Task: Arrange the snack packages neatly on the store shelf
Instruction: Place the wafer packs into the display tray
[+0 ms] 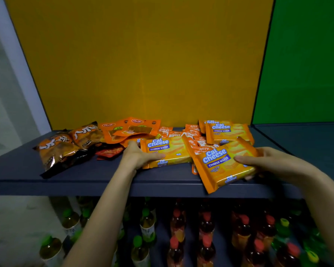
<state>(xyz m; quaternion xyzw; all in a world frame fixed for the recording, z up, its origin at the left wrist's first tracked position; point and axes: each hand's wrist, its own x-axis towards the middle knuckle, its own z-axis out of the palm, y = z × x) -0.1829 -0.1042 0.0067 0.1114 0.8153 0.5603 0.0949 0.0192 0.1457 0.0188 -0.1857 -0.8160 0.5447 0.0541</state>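
Fingers (154, 157) of left hand (137, 157) curled round a wafer pack (168, 150) lying flat at mid shelf (85, 170). Right hand (272, 162) clamped on a second pack (222, 166), tilted, overhanging the shelf's front edge. Both glossy orange foil rectangles, blue "Cal Cheese" lettering. Crinkled brown-orange bags (60, 149) at shelf's left. Flat orange pouches (131, 128), small sachets (193, 130) and more packs (228, 132) toward shelf's back.
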